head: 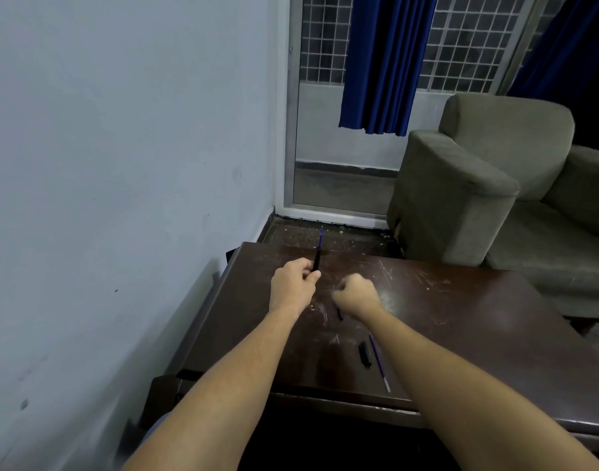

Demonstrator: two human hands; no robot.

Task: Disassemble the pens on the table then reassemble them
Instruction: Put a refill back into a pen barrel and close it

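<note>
Left hand point(293, 285): I see the fingers curled tight, with the thumb pressed across the front, clamped on a black pen barrel point(316, 261) held above the far left part of the table.
Pen barrel: upright with a slight tilt; a thin blue refill tip point(321, 236) sticks out of its upper end.
Right hand point(356, 294): fingers drawn in to a fist, just beside the left hand and a little nearer to me. The hand is blurred, so I cannot tell whether it pinches a small part or nothing.
Table point(461, 321): dark brown wood, scratched and scuffed, with both forearms reaching over its near edge.
Loose refill point(379, 363): one, blue, lying on the table near the front edge, just beside my right forearm.
Loose black pieces: two on the table. One short piece point(339, 314) lies partly under the right wrist; a longer piece point(364, 355) lies just left of the loose refill.
Count: two hands, one held barrel, two refills in view, two loose black pieces.
Surroundings: grey armchair point(478, 185) beyond the table on the right, blue curtain point(383, 62) over a gridded window.
</note>
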